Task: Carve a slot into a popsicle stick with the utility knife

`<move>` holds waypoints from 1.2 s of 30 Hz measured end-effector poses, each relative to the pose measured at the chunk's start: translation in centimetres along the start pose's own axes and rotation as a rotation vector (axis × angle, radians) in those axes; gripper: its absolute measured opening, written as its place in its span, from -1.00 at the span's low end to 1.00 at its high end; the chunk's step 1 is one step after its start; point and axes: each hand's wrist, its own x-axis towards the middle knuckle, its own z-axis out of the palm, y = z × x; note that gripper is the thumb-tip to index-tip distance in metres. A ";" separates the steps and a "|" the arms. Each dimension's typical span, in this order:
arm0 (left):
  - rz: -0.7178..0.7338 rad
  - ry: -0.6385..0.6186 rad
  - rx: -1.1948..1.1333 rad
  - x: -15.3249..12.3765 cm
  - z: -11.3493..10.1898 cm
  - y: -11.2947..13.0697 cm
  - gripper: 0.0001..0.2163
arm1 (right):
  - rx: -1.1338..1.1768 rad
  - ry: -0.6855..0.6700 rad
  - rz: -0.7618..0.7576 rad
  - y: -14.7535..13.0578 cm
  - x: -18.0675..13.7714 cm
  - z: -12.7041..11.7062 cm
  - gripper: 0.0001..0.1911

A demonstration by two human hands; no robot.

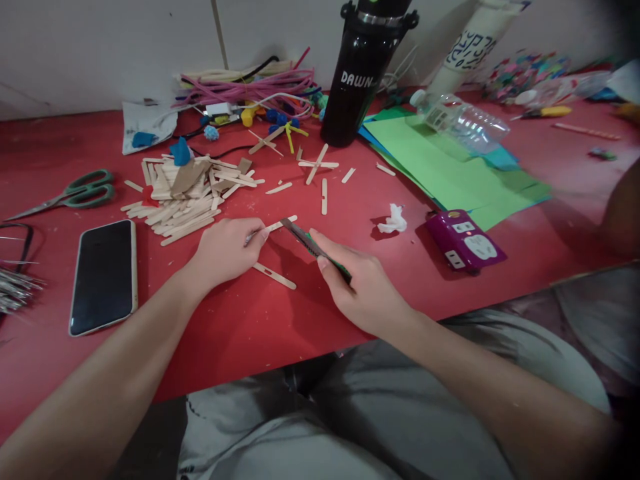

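Pinched in my left hand (227,250) is a wooden craft stick (277,227), its free end pointing to the right. My right hand (363,283) is closed around a utility knife (313,245) with a green handle, and the tip of its blade touches or lies just over that stick. Below my left fingers a second craft stick (275,275) with a slot in it lies on the red table (225,340). Farther back are a notched stick (325,197) and two sticks joined in a cross (319,164).
Left of my hands are a pile of craft sticks (190,207), a phone (103,277) and green-handled scissors (85,192). A black tumbler (363,73) stands at the back. Rightward lie green paper sheets (450,160), a plastic bottle (463,123), a purple device (465,241) and crumpled tissue (393,219).
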 end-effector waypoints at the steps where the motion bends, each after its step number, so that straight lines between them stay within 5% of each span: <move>1: 0.001 -0.003 0.003 0.0 0.0 0.0 -0.71 | -0.001 0.003 -0.001 0.0 0.0 0.0 -0.51; 36: -0.013 0.005 0.017 0.1 0.2 0.1 -0.71 | -0.016 -0.032 0.046 -0.2 0.6 0.2 -0.51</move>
